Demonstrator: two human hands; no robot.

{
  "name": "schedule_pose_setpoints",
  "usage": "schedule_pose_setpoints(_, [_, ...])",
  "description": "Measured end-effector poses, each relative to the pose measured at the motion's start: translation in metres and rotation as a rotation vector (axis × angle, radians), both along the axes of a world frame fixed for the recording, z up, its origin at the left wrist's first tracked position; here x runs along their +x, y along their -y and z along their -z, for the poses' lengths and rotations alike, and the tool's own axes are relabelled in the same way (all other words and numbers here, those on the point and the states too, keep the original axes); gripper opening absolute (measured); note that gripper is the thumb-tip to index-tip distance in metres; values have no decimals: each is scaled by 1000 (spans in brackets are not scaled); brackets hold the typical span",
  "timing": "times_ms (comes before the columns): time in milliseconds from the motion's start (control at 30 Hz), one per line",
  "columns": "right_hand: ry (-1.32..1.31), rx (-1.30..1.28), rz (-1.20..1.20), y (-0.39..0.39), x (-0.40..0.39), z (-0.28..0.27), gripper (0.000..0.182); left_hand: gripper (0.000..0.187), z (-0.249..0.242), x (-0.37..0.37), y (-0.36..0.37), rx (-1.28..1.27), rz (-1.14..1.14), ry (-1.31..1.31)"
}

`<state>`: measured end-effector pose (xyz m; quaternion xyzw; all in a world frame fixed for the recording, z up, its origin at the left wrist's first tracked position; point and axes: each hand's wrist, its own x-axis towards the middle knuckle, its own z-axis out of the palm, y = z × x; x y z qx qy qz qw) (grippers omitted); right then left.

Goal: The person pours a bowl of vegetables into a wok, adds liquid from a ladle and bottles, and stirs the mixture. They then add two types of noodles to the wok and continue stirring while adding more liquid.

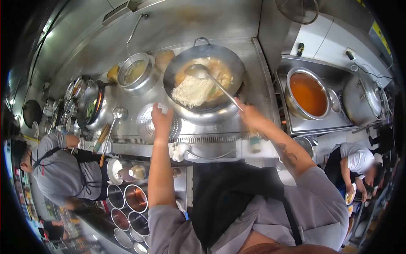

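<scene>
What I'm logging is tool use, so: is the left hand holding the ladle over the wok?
No, the right hand grips the ladle, while the left hand is away from it.

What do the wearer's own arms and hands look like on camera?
The left hand and right hand are without gloves. Short grey fabric sleeves cover both upper arms, leaving the forearms bare. The right arm bears a dark, curving, tattoo-like marking short of the sleeve edge; none shows on the left arm.
</scene>
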<state>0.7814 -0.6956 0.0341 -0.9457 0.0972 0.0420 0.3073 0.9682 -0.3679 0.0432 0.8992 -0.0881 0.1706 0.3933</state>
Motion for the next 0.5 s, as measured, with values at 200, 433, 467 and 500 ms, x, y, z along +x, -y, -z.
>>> schedule_pose_setpoints(200, [-40, -62, -7, 0, -7, -5, 59, 44, 5, -57, -27, 112, 196, -280])
schedule_pose_setpoints(433, [-184, -162, 21, -16, 9, -19, 59, 32, 21, -74, -39, 202, 308, -218])
schedule_pose_setpoints(467, [-188, -166, 21, -18, 9, -25, 59, 31, 14, -80, -40, 173, 332, -255])
schedule_pose_setpoints(500, [-174, -162, 28, -20, 11, -37, 59, 31, 19, -83, -46, 169, 331, -259])
